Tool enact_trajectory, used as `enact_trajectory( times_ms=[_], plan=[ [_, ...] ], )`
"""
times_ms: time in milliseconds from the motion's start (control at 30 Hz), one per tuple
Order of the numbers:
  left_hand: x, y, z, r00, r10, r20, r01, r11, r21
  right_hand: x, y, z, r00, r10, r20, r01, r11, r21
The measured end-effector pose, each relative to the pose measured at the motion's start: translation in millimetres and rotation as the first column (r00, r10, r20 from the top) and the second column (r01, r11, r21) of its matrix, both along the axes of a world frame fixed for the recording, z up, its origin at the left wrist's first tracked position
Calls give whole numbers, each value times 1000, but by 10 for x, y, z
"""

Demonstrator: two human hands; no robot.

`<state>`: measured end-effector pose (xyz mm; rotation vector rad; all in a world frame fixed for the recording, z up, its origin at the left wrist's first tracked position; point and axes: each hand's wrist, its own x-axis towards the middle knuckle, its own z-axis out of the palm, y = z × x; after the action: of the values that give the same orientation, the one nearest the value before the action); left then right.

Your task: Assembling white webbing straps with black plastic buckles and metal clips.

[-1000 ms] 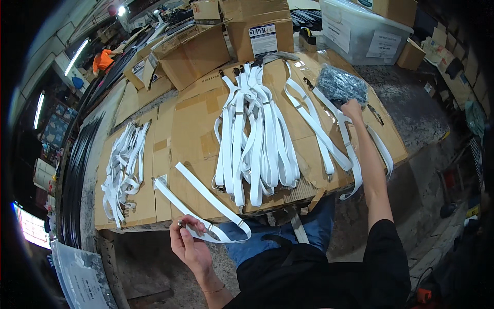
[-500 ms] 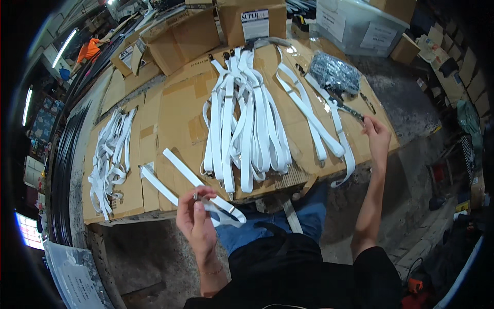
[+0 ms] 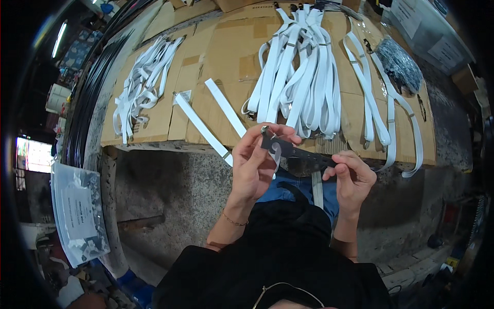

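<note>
In front of my body my left hand (image 3: 254, 162) is closed at the end of a white strap, with a small metal clip (image 3: 265, 131) showing at its fingertips. A dark flat strip (image 3: 309, 156) runs from there to my right hand (image 3: 355, 177), which pinches its other end between thumb and fingers. How the strip meets the strap is hidden by my left fingers. The white strap (image 3: 203, 126) trails from my left hand onto the cardboard-covered table (image 3: 216, 56), in two lengths. Beyond my hands lies a thick bundle of white suspenders (image 3: 298, 72) with dark clips at the far end.
At the left lies a tangled pile of white straps (image 3: 149, 82). More white suspenders (image 3: 365, 87) lie at the right, beside a clear bag of dark parts (image 3: 399, 64). A clear plastic bin (image 3: 432, 38) stands far right, another bin (image 3: 80, 213) at the lower left.
My right hand has come from the right side of the table to my left hand, bringing the dark strip. Both hands are now together before my body, and the view has tilted down.
</note>
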<state>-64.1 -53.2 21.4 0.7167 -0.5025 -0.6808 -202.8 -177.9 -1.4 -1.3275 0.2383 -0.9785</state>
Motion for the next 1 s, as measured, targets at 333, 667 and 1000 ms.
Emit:
enact_trajectory(
  times_ms=[333, 667, 1000],
  plan=[
    [108, 127, -80, 1000, 15, -19, -17, 996, -92, 34, 89, 51, 996, -49, -74, 37, 987, -158],
    [189, 198, -113, 987, -152, 42, 153, 988, -21, 89, 175, 121, 984, 173, -39, -176, 982, -72],
    [-17, 158, -220, 977, -209, -28, 209, 978, 12, 172, 161, -50, 962, 258, 92, -265, 962, 63]
  ],
)
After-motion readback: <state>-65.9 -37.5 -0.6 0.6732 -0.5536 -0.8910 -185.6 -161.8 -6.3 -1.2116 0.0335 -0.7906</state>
